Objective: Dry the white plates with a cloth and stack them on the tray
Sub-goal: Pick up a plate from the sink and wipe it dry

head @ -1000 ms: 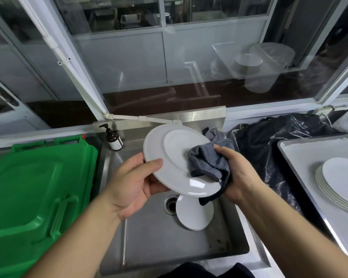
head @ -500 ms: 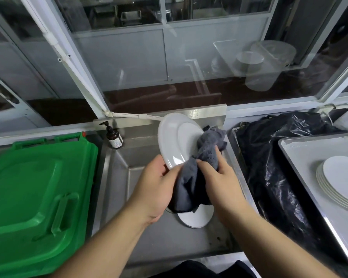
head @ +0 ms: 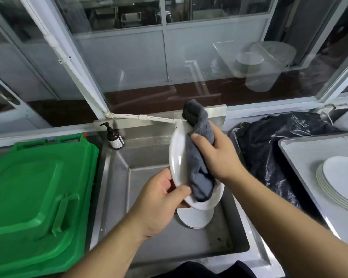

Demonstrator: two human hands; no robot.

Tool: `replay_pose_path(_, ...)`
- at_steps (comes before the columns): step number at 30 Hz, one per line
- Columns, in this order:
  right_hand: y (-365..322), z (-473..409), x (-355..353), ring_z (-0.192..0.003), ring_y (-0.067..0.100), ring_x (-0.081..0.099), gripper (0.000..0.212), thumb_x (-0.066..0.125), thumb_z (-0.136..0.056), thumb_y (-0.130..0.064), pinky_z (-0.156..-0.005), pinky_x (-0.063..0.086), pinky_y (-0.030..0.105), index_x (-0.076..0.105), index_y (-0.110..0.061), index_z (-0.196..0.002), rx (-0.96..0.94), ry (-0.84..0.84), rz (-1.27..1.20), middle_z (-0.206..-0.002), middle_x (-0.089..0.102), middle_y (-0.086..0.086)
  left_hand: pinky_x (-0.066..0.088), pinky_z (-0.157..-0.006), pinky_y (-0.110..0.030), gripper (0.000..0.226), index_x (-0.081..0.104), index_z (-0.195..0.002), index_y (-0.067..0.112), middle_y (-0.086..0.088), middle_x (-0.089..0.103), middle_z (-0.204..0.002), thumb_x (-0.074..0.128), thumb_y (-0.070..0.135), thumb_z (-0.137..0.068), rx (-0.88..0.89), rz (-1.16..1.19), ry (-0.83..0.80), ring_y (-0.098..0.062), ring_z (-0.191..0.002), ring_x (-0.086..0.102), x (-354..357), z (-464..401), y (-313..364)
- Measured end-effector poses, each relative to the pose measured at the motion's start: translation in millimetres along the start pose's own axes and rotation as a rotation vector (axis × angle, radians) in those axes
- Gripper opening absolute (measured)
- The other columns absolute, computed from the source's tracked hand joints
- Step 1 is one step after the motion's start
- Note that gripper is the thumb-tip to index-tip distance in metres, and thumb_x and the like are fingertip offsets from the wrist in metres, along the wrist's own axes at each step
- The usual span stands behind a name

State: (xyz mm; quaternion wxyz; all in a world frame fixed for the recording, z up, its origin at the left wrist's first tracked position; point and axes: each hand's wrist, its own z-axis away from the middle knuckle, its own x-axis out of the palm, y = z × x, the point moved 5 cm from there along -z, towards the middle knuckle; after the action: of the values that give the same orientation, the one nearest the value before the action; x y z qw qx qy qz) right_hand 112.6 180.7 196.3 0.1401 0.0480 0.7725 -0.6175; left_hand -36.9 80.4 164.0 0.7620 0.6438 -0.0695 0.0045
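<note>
Over the steel sink I hold a white plate nearly on edge. My left hand grips its lower rim, thumb on the face. My right hand grips a grey cloth and presses it against the plate's face; the cloth's top end sticks up past the rim. Another white plate lies in the sink basin, partly hidden below the held one. At the right, a stack of white plates sits on a metal tray.
A green plastic lid covers the area left of the sink. A brown soap pump bottle stands at the sink's back left corner. A black plastic bag lies between sink and tray. A glass window runs along the back.
The plate has turned from facing me to standing almost on edge. My right hand with the cloth slid up the plate's face; my left hand shifted to the lower rim.
</note>
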Motion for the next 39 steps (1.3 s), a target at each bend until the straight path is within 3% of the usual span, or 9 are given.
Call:
replay_pose_path(9,39.4,48.9,27.5,-0.112,0.012,0.074,0.037,0.066,-0.081,-0.059,-0.107,0.056,0.051,0.068,-0.050,-0.117,0.456,0.112,-0.417,-0.116,0.078,-0.014,0.061,-0.099,-0.050,0.027,0.077,-0.105,0.037,-0.002,0.081,-0.113,0.074,0.041,-0.078,0.098,-0.011,0.195,-0.020,-0.110,0.075,-15.1,-13.7,3.2)
replay_pose_path(16,9.4,54.6,25.9,-0.150,0.010,0.045,0.051,0.063,-0.095,-0.040,-0.121,0.036,0.025,0.055,-0.044,-0.145,-0.012,-0.118,-0.117,-0.154,0.057,-0.013,0.061,-0.087,-0.032,0.019,0.076,-0.110,0.023,-0.011,0.079,-0.117,0.066,0.018,-0.095,0.002,0.053,0.051,-0.022,-0.109,0.075,-2.1,-14.5,-10.7)
replay_pose_path(19,3.4,37.8,18.3,-0.163,0.002,0.013,0.054,0.063,-0.093,-0.053,-0.131,0.014,0.028,0.043,-0.068,-0.142,-0.095,-0.141,0.051,-0.172,0.035,-0.015,0.063,-0.083,-0.034,0.028,0.077,-0.109,0.023,-0.013,0.079,-0.115,0.060,0.006,-0.093,-0.040,0.079,-0.031,-0.022,-0.105,0.076,5.8,-10.7,-11.9)
replay_pose_path(23,4.8,20.2,9.6,-0.124,-0.020,0.053,0.029,0.066,-0.095,-0.045,-0.108,0.042,0.016,0.061,-0.065,-0.116,-0.048,0.012,-0.081,-0.127,0.063,-0.041,0.062,-0.077,-0.032,0.032,0.076,-0.101,0.030,-0.004,0.081,-0.104,0.062,0.005,-0.087,-0.039,-0.088,-0.037,-0.013,-0.094,0.075,9.1,-6.0,-10.2)
replay_pose_path(26,26.7,14.8,6.0,-0.102,0.003,0.074,0.030,0.072,-0.085,-0.059,-0.092,0.057,0.034,0.072,-0.043,-0.110,0.295,0.063,-0.295,-0.106,0.079,-0.016,0.061,-0.087,-0.055,0.022,0.072,-0.101,0.026,-0.006,0.079,-0.098,0.061,0.015,-0.086,0.005,-0.339,-0.036,-0.030,-0.092,0.072,8.8,-0.9,-6.7)
replay_pose_path(29,46.1,17.5,3.2,-0.104,0.025,0.079,0.051,0.079,-0.084,-0.060,-0.083,0.064,0.041,0.073,-0.029,-0.125,0.643,0.072,-0.636,-0.113,0.082,0.004,0.054,-0.071,-0.046,0.027,0.061,-0.092,0.026,0.001,0.069,-0.079,0.057,0.053,-0.092,0.061,-0.717,-0.059,-0.011,-0.069,0.054,8.2,3.7,-3.7)
replay_pose_path(32,51.8,23.4,-1.1,-0.103,0.031,0.078,0.063,0.075,-0.092,-0.057,-0.083,0.065,0.044,0.072,-0.008,-0.132,0.773,0.007,-0.825,-0.117,0.079,0.016,0.032,-0.052,-0.037,0.025,0.042,-0.104,0.027,0.006,0.048,-0.061,0.060,0.043,-0.097,0.311,-1.103,0.006,-0.016,-0.056,0.046,8.6,4.8,7.7)
replay_pose_path(35,49.2,28.0,-8.4,-0.098,0.035,0.073,0.045,0.069,-0.099,-0.046,-0.081,0.066,0.042,0.070,-0.005,-0.118,0.788,-0.105,-0.931,-0.108,0.071,0.021,0.047,-0.047,-0.036,0.056,0.039,-0.129,0.025,0.002,0.075,-0.086,0.074,0.009,-0.089,0.493,-1.369,0.009,-0.035,-0.063,0.067,11.7,6.4,8.7)
replay_pose_path(39,66.1,34.8,-18.0,-0.066,0.030,0.073,0.023,0.068,-0.098,-0.020,-0.060,0.062,0.035,0.073,-0.003,-0.084,0.872,-0.117,-0.873,-0.080,0.072,0.016,0.064,-0.088,-0.048,0.079,0.056,-0.151,0.035,0.006,0.067,-0.144,0.075,-0.002,-0.084,0.474,-1.505,-0.003,-0.028,-0.116,0.074,8.3,8.4,5.3)
